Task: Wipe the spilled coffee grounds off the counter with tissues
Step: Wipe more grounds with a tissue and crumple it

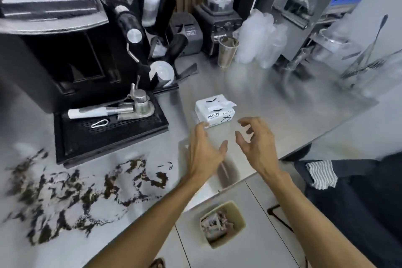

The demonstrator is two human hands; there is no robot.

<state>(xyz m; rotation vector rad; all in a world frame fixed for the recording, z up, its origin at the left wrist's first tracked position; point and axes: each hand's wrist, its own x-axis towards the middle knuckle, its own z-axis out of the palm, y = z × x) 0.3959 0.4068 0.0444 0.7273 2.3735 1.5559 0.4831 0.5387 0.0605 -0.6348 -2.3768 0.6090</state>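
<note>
A white pack of tissues [214, 109] lies on the steel counter [272, 102] near the middle. Dark coffee grounds [71, 198] are smeared in a wide patch over the counter's front left. My left hand [204, 152] hovers just below the pack, its fingertips almost touching the pack's near corner, fingers apart and holding nothing. A short way to the right of the pack my right hand [256, 139] floats with curled, spread fingers, also holding nothing.
A black espresso machine [65, 54] with its drip tray [108, 130] stands behind the grounds. A metal cup [227, 52], stacked plastic cups [263, 39] and a blender [219, 13] line the back. A bin with rubbish [221, 224] sits on the floor below the counter edge.
</note>
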